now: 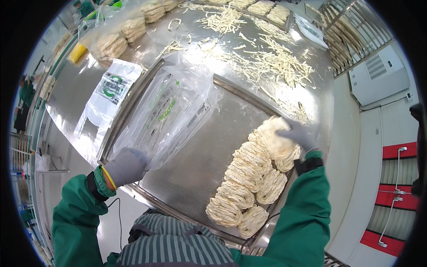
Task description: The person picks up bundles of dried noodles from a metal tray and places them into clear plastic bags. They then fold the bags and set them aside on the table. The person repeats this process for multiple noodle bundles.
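My left hand [128,166], in a grey knit glove, grips the near end of a clear plastic bag [173,103] printed with green and dark marks. The bag lies across the left part of a mesh-bottomed metal tray [186,187]. On the tray's right side, my gloved right hand [298,134] holds a pale noodle cake [272,135] with the thumb on its top; the fingers beneath are hidden. The cake is slightly blurred and tilted over the other cakes. Several folded noodle cakes [247,170] stand packed in a row, with a few more [272,187] beside them along the tray's right edge.
Loose noodle strands [277,63] litter the steel table [320,100] beyond the tray. A white printed bag [108,93] lies at left. Farther back are bagged noodle cakes [110,45], a yellow object [77,53] and another tray of cakes [278,13]. A slatted rack [353,30] stands at far right.
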Action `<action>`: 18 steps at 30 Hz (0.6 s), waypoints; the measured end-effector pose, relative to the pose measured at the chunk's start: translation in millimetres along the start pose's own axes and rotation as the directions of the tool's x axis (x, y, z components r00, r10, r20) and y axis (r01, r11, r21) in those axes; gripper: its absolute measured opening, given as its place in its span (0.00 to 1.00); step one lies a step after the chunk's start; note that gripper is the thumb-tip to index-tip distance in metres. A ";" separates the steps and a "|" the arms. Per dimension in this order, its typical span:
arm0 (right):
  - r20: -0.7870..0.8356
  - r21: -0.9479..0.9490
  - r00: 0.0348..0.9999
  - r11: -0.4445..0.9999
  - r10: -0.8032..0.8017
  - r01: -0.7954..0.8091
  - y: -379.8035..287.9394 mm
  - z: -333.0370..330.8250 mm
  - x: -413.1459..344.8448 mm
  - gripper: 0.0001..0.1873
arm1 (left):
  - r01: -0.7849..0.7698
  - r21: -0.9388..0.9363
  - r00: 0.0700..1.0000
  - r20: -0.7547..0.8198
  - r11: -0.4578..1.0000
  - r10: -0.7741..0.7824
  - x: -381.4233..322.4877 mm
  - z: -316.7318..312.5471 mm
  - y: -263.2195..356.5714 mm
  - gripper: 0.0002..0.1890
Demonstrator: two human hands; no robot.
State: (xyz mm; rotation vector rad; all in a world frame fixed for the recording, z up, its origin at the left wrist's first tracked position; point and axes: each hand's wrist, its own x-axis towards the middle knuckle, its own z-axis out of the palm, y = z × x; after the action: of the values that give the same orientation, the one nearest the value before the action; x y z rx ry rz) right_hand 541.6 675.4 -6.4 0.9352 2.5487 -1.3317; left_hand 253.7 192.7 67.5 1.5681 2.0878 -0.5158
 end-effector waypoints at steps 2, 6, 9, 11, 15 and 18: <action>-0.053 -0.222 0.997 0.974 -0.054 0.041 13.0 37.4 3.3 0.37 | -0.007 -0.001 1.000 -0.014 1.000 0.007 2.1 1.7 0.4 0.08; -0.109 0.052 0.993 0.997 -0.049 0.055 18.6 68.3 -2.2 0.43 | -0.060 -0.030 0.998 -0.032 0.998 0.060 4.4 4.6 -3.9 0.10; -0.216 0.199 0.976 0.977 -0.034 0.078 -1.6 41.6 -25.8 0.41 | -0.078 -0.007 0.996 -0.034 0.997 0.077 6.2 5.8 -8.6 0.14; -0.276 0.252 0.958 0.968 0.074 -0.002 -18.7 20.5 -47.3 0.39 | -0.048 0.023 0.998 0.039 0.999 0.047 6.8 5.3 -10.0 0.14; 0.001 0.211 1.000 0.977 -0.014 0.013 -35.4 40.5 -62.9 0.39 | -0.064 0.000 0.997 -0.034 0.998 0.064 6.7 2.1 -9.6 0.13; 0.022 -0.068 0.991 0.989 -0.130 0.132 -30.3 82.9 -51.5 0.45 | -0.047 -0.011 0.998 -0.047 0.999 0.046 3.0 0.9 -11.3 0.12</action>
State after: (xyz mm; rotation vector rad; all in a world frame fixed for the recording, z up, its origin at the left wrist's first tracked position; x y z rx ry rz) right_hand 551.4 574.2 -16.3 0.7522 2.6648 -1.2682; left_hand 242.3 191.4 65.1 1.6322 2.0793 -0.4536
